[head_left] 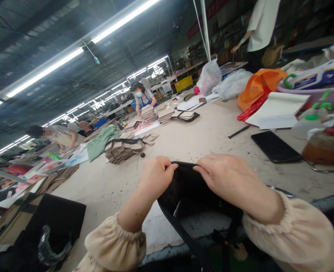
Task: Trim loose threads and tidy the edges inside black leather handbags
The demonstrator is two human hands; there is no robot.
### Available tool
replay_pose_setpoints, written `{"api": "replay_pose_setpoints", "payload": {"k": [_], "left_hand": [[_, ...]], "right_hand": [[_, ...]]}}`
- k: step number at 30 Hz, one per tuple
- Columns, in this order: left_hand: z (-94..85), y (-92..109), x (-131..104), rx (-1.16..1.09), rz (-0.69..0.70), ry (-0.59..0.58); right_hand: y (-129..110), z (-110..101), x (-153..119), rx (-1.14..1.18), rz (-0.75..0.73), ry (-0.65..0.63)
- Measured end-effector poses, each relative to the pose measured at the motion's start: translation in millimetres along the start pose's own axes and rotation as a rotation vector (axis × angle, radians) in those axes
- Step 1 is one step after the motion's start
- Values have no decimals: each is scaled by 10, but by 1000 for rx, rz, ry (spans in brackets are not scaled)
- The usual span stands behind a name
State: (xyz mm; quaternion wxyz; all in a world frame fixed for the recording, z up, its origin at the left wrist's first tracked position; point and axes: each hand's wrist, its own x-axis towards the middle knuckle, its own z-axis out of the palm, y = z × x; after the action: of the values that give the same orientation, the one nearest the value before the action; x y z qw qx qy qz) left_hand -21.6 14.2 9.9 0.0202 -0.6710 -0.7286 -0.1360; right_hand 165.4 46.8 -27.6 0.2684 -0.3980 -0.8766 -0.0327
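Observation:
A black bag (pixel 189 185) hangs at the near edge of the worktable (pixel 118 185), its opening turned toward me. My left hand (pixel 158 174) pinches the bag's upper rim between thumb and fingers. A short way to the right, my right hand (pixel 226 177) grips the same rim, thumb on the near side. Between the hands the rim is stretched fairly straight. A dark strap or edge runs down from the bag's left side; its lower part is lost in shadow.
A black phone (pixel 276 146) lies on the right, beside a bottle of brown liquid (pixel 327 145) and an open notebook (pixel 279 109). Stacked cut pieces (pixel 124 150) sit ahead. Black boxy pieces (pixel 56 213) stand at left. Co-workers (pixel 144 99) work farther back.

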Motion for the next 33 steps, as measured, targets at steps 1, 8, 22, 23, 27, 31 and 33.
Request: {"api": "replay_pose_setpoints", "payload": {"k": [1,8,22,23,27,31,33], "left_hand": [[0,1,-2,-2,-1,1],[3,29,-26,-3,-4,14],[-104,-55,-318,-255,65,95],[-110,-60,-345,-248,49,71],[-126,-65,-367,-195,-31,-19],[-127,-43,-325,-117,-9,-24],[-120,-27,-306,-62,14,-17]], "right_hand": [[-5,-2,1,1,6,-3],[-165,59,50,71,33,19],[-191,74,61,105,12,74],[-192,71,59,102,8,78],[-210,77,61,95,-6,95],[-214,87,58,105,-19,96],[-211,89,51,110,-22,97]]}}
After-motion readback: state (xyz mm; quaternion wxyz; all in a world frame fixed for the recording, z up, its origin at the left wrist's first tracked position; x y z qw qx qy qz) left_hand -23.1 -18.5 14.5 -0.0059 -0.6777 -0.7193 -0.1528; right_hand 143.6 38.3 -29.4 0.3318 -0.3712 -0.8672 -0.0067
